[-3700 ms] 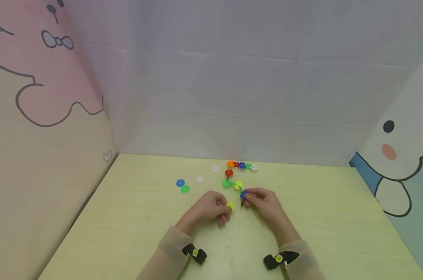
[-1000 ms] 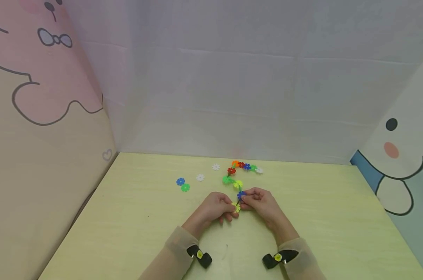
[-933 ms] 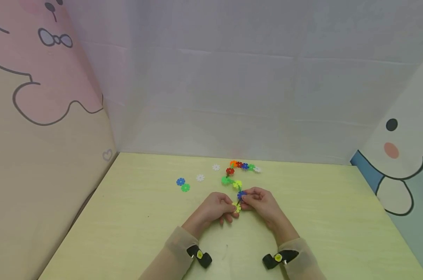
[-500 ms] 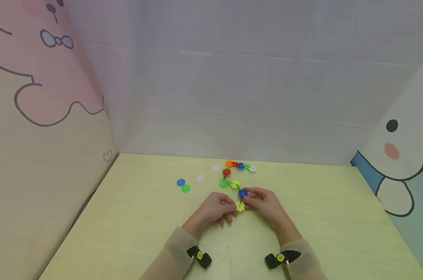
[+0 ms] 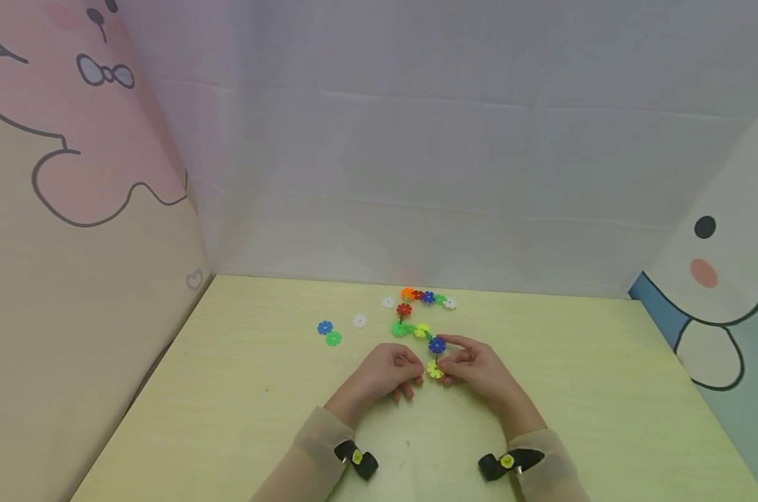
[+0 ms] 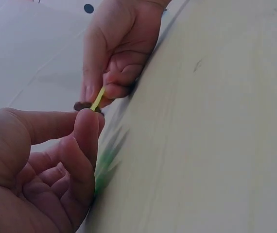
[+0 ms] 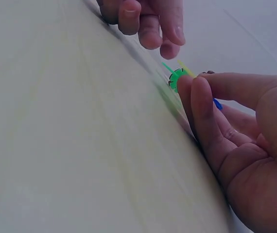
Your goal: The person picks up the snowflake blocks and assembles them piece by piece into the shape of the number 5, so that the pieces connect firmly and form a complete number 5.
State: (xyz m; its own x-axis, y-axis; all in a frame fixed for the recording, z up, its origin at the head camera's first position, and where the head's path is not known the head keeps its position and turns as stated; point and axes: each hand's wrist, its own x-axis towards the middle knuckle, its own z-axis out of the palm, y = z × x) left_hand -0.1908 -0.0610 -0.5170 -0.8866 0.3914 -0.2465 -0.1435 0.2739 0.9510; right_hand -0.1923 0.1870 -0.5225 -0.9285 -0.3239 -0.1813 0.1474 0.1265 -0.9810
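Observation:
A chain of interlocked plastic snowflake discs runs from the back of the table toward my hands. Its near end has a blue disc (image 5: 437, 345), a brown disc (image 6: 82, 105) seen edge-on and a yellow disc (image 5: 435, 370). My right hand (image 5: 482, 369) pinches the yellow disc between thumb and finger; the fingers partly cover the joint. My left hand (image 5: 379, 373) is just left of the yellow disc, fingers loosely bent. In the right wrist view a gap shows between the left fingertips (image 7: 177, 36) and the chain, and nothing is in them.
Loose discs lie left of the chain: a blue one (image 5: 325, 328), a green one (image 5: 333, 339) and two white ones, the nearer white disc (image 5: 360, 321) and the farther white disc (image 5: 388, 302). A pale curtain (image 5: 379, 174) rises behind the table (image 5: 228, 432).
The yellow disc, earlier in the left hand and apart, is now joined to the chain's near end. The left fingers have let go; the right hand's grip has shifted from the blue disc to the yellow.

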